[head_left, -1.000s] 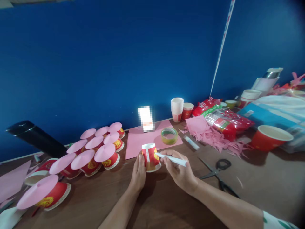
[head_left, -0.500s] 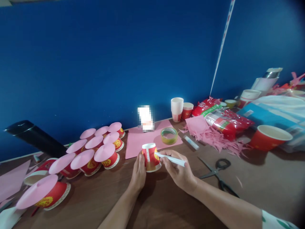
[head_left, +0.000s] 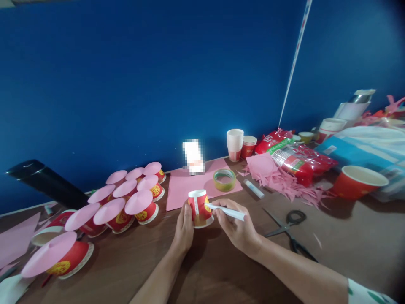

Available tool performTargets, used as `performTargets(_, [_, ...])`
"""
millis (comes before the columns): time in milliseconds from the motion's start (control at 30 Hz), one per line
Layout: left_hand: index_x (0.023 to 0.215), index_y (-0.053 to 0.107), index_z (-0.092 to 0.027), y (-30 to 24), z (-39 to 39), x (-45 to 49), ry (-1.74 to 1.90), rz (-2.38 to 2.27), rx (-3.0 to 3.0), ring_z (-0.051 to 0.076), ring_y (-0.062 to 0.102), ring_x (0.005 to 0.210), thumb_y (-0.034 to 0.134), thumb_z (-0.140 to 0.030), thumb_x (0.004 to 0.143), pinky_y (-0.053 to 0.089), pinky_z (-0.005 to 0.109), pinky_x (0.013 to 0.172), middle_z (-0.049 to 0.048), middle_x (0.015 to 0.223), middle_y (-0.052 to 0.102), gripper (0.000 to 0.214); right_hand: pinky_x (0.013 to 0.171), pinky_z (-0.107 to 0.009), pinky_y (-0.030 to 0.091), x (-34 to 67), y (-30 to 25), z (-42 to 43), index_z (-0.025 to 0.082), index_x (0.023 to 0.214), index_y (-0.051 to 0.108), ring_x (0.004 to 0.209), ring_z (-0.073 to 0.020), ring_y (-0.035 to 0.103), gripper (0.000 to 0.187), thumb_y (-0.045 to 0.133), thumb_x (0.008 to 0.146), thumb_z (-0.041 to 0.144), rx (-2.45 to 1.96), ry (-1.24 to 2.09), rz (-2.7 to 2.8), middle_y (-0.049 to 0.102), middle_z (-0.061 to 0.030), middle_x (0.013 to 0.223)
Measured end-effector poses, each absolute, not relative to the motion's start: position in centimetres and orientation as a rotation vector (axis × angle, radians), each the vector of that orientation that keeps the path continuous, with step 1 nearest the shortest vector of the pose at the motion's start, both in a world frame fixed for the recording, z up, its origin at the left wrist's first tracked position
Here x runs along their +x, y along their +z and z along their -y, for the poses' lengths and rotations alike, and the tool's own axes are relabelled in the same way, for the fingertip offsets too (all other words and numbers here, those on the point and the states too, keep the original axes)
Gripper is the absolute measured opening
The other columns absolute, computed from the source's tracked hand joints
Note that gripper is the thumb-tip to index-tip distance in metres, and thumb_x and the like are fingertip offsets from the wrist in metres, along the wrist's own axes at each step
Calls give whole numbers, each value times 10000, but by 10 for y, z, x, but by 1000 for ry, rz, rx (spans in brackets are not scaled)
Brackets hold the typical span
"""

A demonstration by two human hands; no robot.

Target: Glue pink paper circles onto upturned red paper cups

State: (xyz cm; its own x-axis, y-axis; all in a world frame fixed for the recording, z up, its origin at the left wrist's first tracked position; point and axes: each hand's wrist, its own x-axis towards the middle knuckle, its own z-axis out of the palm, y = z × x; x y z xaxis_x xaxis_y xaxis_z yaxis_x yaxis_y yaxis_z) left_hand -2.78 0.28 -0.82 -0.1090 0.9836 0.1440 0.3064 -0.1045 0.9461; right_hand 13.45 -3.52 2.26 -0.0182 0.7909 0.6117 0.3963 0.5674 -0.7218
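A red paper cup (head_left: 200, 213) with yellow print and a pale vertical strip stands upside down on the table. Its left side is held by my left hand (head_left: 184, 228), fingers against the wall of the cup. My right hand (head_left: 236, 226) grips a slim white pen (head_left: 229, 212), whose tip points at the front of the cup near the strip. Whether the tip touches is hard to tell. Behind the cup lies a sheet of pink paper (head_left: 180, 190), with a roll of tape (head_left: 224, 180) on it.
Several upturned red cups with pink paper cone tops (head_left: 109, 211) fill the left, beside a black bottle (head_left: 47, 181). Open scissors (head_left: 286, 230), a glue stick (head_left: 254, 189), pink paper scraps (head_left: 281, 185), red packets (head_left: 294, 158) and an orange-red cup (head_left: 354, 188) are to the right.
The pen in my right hand has shifted very slightly left and down along the front of the cup. My left hand and the cup stay almost where they were.
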Motion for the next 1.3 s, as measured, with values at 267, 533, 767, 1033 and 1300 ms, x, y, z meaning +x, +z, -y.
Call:
performTargets(267, [1151,513,-120,-5,-3,-27,1209,-1421,1487,201,474,1144,260,-411,874,368,297,966,115,1198,554,475,728,-266,485,134,19,34,178,942,556,764,-154,598,138,462,842,186,-993,402,1643,626,-55,835])
performTargets(533, [1089,564,-143,-3,-2,-26,1248,-1467,1458,223,494,1121,326,-415,846,384,306,958,110,1157,585,436,724,-263,476,133,21,36,182,937,562,749,-152,597,144,454,844,198,-992,405,1645,629,-50,819])
performTargets(767, [1134,534,-126,-6,-3,-27,1234,-1404,1477,213,497,1120,296,-416,859,384,301,959,109,1172,574,465,748,-264,475,132,20,36,177,922,565,755,-148,598,132,466,836,183,-976,457,1649,628,-47,824])
performTargets(1033, [1163,516,-129,-8,-4,-27,1228,-1403,1459,210,463,1155,286,-471,853,361,293,971,109,1213,545,515,695,-255,487,133,18,36,181,932,572,707,-145,601,146,460,845,215,-1003,393,1629,633,-49,803])
performTargets(1300, [1173,504,-122,-6,-3,-26,1215,-1447,1424,214,455,1164,270,-462,861,357,307,977,122,1226,534,517,670,-248,472,134,21,35,182,904,578,691,-144,587,134,457,850,202,-1037,404,1615,628,-38,761])
